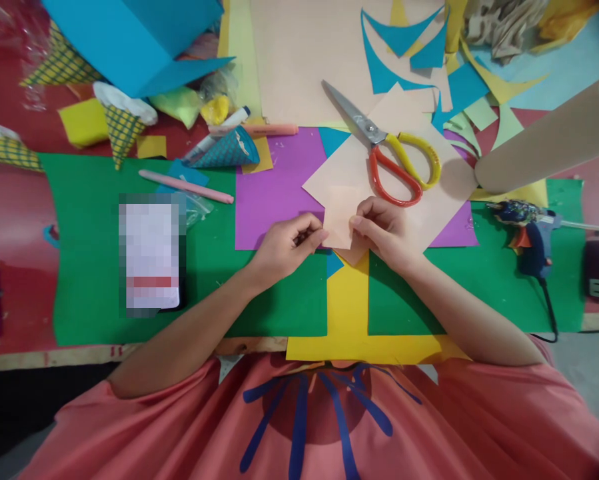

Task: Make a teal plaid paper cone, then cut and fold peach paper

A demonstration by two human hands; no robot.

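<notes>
A small peach paper piece (340, 217) is held upright between my two hands, above larger peach paper (444, 200). My left hand (286, 248) pinches its lower left edge between thumb and fingers. On the right edge, my right hand (384, 230) grips the same piece with thumb and forefinger. Scissors (372, 130) with one red and one yellow handle lie on the peach paper just beyond my right hand, blades pointing to the upper left. Purple paper (264, 200) and green sheets (94, 267) lie under and around the hands.
A blurred-out phone (152, 257) lies at the left, near a pink pen (186, 187). Patterned cones (122, 127) and blue paper (144, 40) are at the upper left. On the right are a glue gun (534, 247), a pale roll (549, 137) and blue scraps (394, 73).
</notes>
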